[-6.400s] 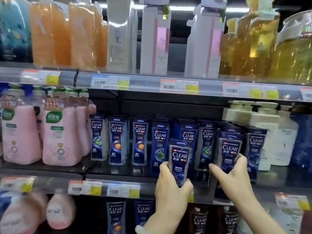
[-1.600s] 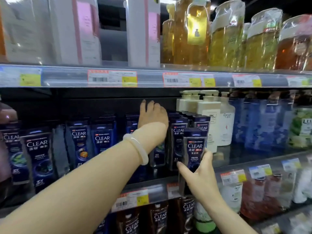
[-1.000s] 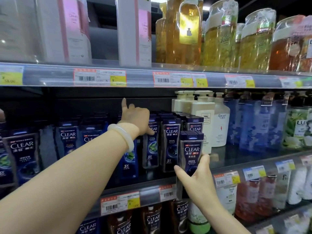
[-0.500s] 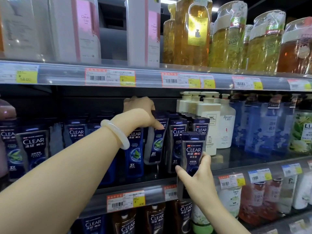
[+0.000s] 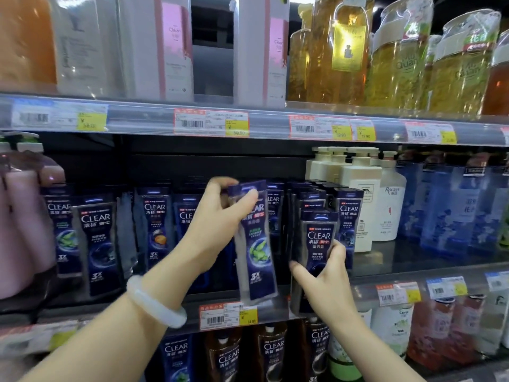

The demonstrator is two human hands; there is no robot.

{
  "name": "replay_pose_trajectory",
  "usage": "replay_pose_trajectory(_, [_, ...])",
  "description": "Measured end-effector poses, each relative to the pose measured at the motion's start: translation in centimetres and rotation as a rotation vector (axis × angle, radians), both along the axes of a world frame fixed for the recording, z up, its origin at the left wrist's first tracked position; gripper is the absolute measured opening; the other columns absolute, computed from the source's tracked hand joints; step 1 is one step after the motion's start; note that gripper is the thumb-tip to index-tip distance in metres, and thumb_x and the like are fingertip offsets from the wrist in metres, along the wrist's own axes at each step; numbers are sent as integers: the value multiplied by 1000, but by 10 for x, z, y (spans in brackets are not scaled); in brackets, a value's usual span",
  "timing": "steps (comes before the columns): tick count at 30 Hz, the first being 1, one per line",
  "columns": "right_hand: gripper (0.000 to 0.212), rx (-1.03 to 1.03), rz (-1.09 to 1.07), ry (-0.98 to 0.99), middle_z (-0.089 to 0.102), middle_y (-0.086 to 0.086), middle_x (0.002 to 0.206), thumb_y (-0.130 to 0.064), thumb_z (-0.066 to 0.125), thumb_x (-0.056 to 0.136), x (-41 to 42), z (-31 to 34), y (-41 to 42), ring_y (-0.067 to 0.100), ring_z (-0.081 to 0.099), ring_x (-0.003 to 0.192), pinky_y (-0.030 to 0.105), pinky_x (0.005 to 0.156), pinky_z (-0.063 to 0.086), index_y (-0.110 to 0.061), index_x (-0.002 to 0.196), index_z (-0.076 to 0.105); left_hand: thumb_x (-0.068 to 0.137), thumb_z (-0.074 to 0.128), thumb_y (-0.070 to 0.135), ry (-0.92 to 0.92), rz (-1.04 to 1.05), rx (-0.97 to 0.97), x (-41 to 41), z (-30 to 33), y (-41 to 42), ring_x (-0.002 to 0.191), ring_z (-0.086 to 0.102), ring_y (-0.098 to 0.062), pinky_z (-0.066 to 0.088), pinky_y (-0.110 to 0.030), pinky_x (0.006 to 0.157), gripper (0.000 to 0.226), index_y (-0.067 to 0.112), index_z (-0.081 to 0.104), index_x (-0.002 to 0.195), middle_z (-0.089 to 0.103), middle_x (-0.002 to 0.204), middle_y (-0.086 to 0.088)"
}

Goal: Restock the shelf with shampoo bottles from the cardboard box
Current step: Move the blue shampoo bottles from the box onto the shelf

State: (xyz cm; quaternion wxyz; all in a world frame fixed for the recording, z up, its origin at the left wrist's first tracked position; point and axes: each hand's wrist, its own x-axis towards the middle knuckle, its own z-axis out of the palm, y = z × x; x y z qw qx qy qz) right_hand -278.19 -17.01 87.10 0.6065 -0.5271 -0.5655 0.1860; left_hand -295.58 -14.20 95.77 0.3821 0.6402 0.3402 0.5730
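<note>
centre frame: tilted bottle (image 5: pixel 257 244) in left hand (image 5: pixel 217 216), before shelf row (image 5: pixel 154 230) | right of it: second bottle (image 5: pixel 316 244) in right hand (image 5: pixel 325 279) | right: pump bottles (image 5: pixel 360 194) | frame top: upper shelf (image 5: pixel 151 121)

Bright overhead store light; motion-blurred edges; dim shelf recess.

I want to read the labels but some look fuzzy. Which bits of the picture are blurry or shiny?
Head view: the bottle with the green leaf in the left hand is smeared by motion; the bottle in the right hand reads sharper. The top left corner is soft, light glares off the yellow bottles, and the shelf edge bows from the wide lens.
</note>
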Motion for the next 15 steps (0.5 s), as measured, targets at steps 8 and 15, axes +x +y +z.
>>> replay_pose_trajectory(8, [55,20,38,-18,51,-20,94,-11,67,82,-19,19,11,-4,52,86,9,69,37,-24,115,26,91,48,35,78,228,67,-51,-34,-2,57,41,-5,40,-20,61,20,33,44,111,36,70,-2])
replay_pose_trajectory(15, [62,-24,48,-6,43,-12,86,-16,65,85,-41,28,32,8,45,80,26,85,43,-15,130,23,73,49,69,19,306,23,-68,-44,-3,115,54,-22,44,-38,100,90,7,33,136,56,124,-14])
